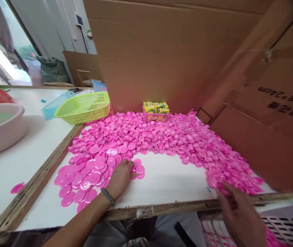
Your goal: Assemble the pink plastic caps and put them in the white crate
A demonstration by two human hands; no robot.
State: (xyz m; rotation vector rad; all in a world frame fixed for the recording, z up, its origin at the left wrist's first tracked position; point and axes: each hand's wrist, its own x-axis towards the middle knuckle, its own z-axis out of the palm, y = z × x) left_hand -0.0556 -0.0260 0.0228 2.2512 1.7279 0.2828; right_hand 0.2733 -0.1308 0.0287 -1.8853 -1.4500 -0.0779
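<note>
My left hand [122,175], with a beaded bracelet [108,197] at the wrist, is closed at the edge of a small cluster of flat pink discs [139,170], thumb and fingers around the nearest ones. More round pink lids [89,176] lie overlapped to its left. My right hand [240,214] is smeared by motion over the table's front edge. Its fingertips are near the right end of a heap of small pink cup-shaped pieces [195,139]; whether a piece is between them I cannot make out.
A pink basket of yellow boxes [156,111] stands in the heap. Cardboard walls [161,51] rise behind and at right. A wooden strip [40,175] edges the left side, with a green basket [84,106] and a pale basin [2,133] beyond. A white crate [287,223] sits below right.
</note>
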